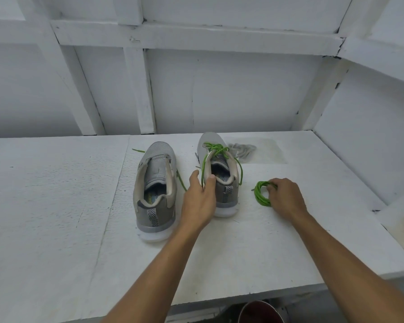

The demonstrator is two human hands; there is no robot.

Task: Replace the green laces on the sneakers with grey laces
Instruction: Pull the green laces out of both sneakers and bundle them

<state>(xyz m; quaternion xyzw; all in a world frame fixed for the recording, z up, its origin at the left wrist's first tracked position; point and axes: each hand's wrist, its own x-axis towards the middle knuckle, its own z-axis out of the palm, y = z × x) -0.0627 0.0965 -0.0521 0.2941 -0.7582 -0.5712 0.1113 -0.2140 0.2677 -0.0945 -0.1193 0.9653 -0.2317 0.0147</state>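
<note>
Head view, looking down: the right sneaker, grey with a pale sole, stands heel toward me on the white table, its green lace slack and half undone across the tongue. The left hand pinches that shoe's near collar edge, thumb inside, fingers outside. Just right of it the right hand has its fingers curled round a coiled green lace lying on the table. Left of it stands the left sneaker, unlaced, a loose green lace trailing between the two shoes. Beyond its toe, slightly right, lie bunched grey laces.
</note>
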